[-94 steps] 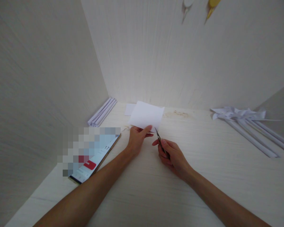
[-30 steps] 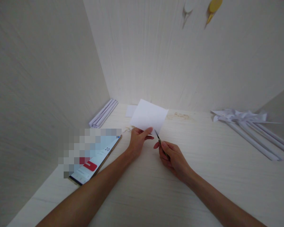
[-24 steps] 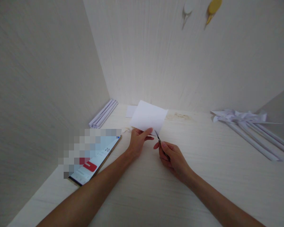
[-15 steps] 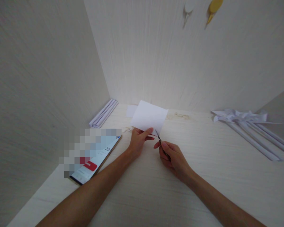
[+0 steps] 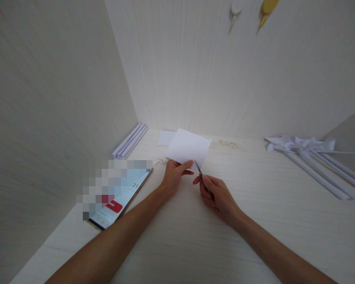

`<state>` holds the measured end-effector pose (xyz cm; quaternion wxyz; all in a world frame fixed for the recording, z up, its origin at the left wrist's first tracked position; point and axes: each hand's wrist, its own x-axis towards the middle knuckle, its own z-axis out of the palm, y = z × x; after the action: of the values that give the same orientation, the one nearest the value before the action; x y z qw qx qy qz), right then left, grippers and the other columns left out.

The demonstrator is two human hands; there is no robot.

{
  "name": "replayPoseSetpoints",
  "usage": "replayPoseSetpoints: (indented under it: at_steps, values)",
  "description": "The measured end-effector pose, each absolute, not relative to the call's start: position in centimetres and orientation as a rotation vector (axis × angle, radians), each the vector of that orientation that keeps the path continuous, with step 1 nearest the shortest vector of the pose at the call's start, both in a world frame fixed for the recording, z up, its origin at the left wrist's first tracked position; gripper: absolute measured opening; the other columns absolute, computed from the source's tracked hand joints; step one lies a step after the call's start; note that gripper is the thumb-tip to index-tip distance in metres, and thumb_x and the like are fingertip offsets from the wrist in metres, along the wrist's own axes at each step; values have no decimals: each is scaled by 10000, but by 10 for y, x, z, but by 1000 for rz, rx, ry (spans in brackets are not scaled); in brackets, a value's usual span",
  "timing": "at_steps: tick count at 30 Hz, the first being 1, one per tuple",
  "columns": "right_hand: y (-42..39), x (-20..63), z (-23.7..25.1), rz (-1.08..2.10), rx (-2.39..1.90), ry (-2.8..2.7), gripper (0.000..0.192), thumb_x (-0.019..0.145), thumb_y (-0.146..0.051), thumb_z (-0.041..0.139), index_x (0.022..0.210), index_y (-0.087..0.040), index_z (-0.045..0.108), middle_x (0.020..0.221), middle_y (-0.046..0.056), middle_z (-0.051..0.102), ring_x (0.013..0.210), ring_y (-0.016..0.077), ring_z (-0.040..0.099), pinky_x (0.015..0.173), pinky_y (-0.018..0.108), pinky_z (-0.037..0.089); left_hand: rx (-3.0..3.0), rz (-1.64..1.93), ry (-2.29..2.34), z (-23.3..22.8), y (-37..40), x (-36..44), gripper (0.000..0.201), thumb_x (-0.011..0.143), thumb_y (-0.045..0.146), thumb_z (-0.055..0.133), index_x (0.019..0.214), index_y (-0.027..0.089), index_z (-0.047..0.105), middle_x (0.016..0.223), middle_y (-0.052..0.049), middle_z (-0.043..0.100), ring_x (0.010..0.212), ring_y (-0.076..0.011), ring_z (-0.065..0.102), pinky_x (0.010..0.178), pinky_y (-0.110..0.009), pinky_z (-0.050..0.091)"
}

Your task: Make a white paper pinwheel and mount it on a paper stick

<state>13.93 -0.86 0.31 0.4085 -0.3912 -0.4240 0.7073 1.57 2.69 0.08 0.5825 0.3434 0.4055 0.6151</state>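
Observation:
My left hand pinches the near edge of a white sheet of paper, thumb on top and fingers underneath. The sheet is tilted above the table. In my right hand is a dark pair of scissors, their blades pointing up and left at the sheet's near right corner. The handles are mostly covered by my fingers. Behind the held sheet lies another white piece of paper, partly hidden by it.
A phone with a lit screen lies at the left, near my left forearm. Rolled paper sticks rest by the left wall. Paper pinwheels on sticks lie at the right. Two hooks are fixed on the back wall.
The sheet and both hands have shifted very slightly right. The scissors remain at the sheet's near right corner. The number on the phone screen went from 20 to 21.

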Motion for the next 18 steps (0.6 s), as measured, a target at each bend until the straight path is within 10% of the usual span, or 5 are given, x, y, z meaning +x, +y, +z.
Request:
replayPoseSetpoints:
  at_steps: [18]
  values:
    - [-9, 138, 4, 1769, -1003, -1069, 317, 655, -453, 557, 699, -148, 488, 372, -119, 315, 265, 3, 190, 278, 165, 68, 774, 1442, 916, 0, 27, 16, 164, 479, 194, 725, 579, 109, 627, 556, 13, 598, 481, -70, 514, 440, -198, 477]
